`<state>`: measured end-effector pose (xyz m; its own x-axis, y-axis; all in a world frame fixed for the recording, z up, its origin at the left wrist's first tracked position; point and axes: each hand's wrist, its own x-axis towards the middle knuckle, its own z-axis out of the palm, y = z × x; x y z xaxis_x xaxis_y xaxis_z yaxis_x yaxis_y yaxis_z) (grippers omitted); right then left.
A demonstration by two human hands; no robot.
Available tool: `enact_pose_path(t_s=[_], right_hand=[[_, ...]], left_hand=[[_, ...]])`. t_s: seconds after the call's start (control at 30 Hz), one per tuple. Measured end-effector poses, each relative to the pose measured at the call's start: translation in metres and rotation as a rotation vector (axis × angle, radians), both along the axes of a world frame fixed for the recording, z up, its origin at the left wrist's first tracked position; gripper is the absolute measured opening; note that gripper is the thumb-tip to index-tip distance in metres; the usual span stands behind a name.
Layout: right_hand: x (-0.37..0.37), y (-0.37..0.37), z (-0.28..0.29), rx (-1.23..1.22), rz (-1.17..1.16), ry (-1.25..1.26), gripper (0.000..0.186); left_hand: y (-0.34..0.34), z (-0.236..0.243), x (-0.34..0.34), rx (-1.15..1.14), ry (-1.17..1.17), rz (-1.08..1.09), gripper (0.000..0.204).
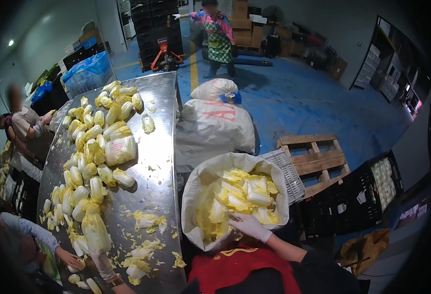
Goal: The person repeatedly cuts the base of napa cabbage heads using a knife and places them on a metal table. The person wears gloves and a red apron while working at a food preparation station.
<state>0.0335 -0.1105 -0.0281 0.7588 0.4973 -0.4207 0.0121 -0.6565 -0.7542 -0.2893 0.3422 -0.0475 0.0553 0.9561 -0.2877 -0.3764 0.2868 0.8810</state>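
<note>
My gloved left hand grips the base of a large yellow-leaved napa cabbage at the near edge of the steel table. Many trimmed cabbages and loose leaves lie on that table. My gloved right hand is over an open white woven sack full of cabbage leaves and pieces, closed on what looks like a small knife. A red apron shows below the sack.
Co-workers stand along the left, one hand near mine. Another person stands beyond stuffed sacks, near a pallet jack. At right are a wooden pallet, grey crate and black crates.
</note>
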Motion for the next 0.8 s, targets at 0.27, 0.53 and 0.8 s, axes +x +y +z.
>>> enact_pose_path(t_s=[0.27,0.53,0.8], right_hand=[[0.013,0.006,-0.015,0.086,0.157,-0.028,0.044],[0.023,-0.035,-0.022,0.217,-0.01,0.035,0.042],[0.024,-0.048,-0.015,0.255,-0.106,0.2,0.039]], left_hand=[[-0.148,0.055,0.162,0.488,-0.011,0.181,0.063],[-0.125,0.013,0.185,0.118,-0.521,-0.498,0.097],[-0.224,0.043,0.25,0.024,-1.117,-0.881,0.101]])
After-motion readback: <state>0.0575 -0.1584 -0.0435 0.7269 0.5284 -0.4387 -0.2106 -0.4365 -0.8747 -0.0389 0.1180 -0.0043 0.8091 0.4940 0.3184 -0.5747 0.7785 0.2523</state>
